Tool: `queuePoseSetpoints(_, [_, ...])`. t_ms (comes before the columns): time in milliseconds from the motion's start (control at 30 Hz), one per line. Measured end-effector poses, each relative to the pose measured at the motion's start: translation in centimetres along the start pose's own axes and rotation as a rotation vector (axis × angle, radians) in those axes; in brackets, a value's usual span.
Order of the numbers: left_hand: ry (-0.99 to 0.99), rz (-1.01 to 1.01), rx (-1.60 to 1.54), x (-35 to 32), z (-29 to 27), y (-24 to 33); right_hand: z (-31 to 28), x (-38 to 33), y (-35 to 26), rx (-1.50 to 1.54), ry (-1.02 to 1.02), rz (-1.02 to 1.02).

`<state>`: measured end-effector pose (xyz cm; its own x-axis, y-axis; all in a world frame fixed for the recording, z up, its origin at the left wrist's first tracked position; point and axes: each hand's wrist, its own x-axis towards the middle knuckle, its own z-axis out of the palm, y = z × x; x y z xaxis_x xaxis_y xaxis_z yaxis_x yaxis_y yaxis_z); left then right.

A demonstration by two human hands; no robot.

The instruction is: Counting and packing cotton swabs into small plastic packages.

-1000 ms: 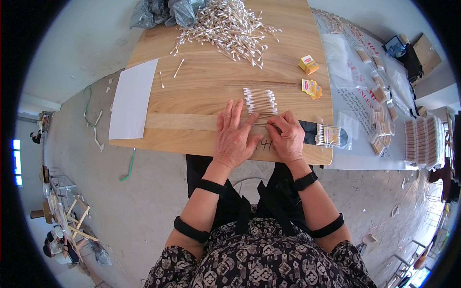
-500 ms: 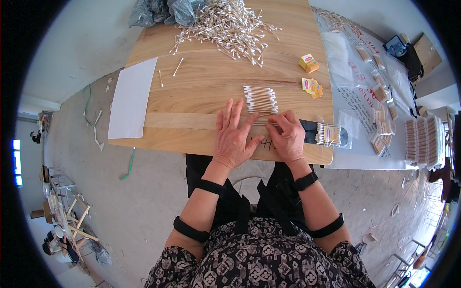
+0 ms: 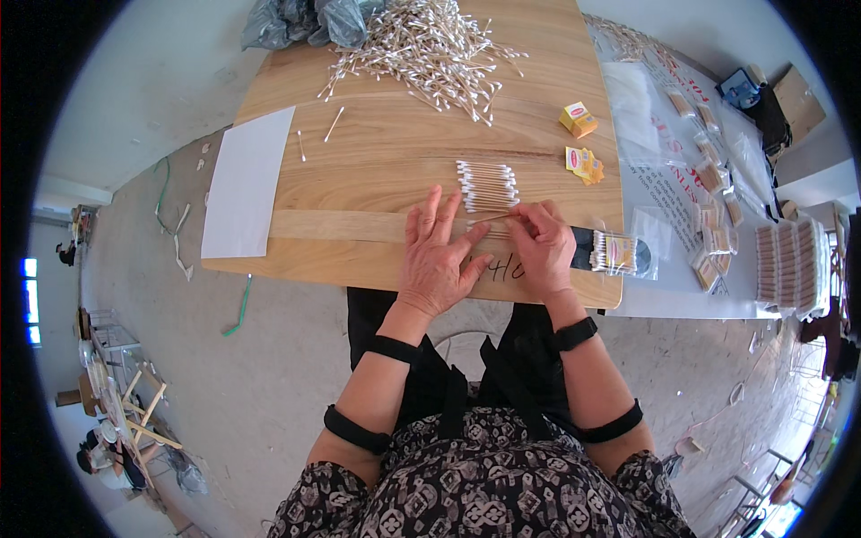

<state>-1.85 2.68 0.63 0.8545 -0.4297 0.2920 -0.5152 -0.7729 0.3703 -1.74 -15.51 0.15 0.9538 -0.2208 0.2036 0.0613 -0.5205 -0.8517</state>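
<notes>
A row of cotton swabs lies side by side on the wooden table, their white tips at both ends. My left hand rests beside the row with fingers spread, its index finger and thumb close to the loose swabs at the near end. My right hand is closed in a pinch at the right end of a single cotton swab, which lies slightly tilted below the row. Another swab lies just nearer to me, partly hidden by my fingers. Right of that hand is a clear pack of swabs with a yellow label.
A big heap of loose swabs lies at the far side beside grey plastic bags. White paper covers the left edge. Yellow cards and a small yellow stack sit at right. Packed swabs stand on the neighbouring surface.
My right hand has shifted slightly right, its fingers now at the end of a swab that has become tilted. My left hand has hardly moved.
</notes>
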Motion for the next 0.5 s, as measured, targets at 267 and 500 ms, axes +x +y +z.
queuePoseSetpoints(267, [0.002,-0.002,-0.013,-0.1,-0.2,0.0,0.2,2.5,0.5,-0.218,-0.085,-0.168])
queuePoseSetpoints(500, [-0.007,-0.004,-0.012,-0.1,-0.1,0.0,-0.2,4.4,0.3,-0.260,-0.189,-0.208])
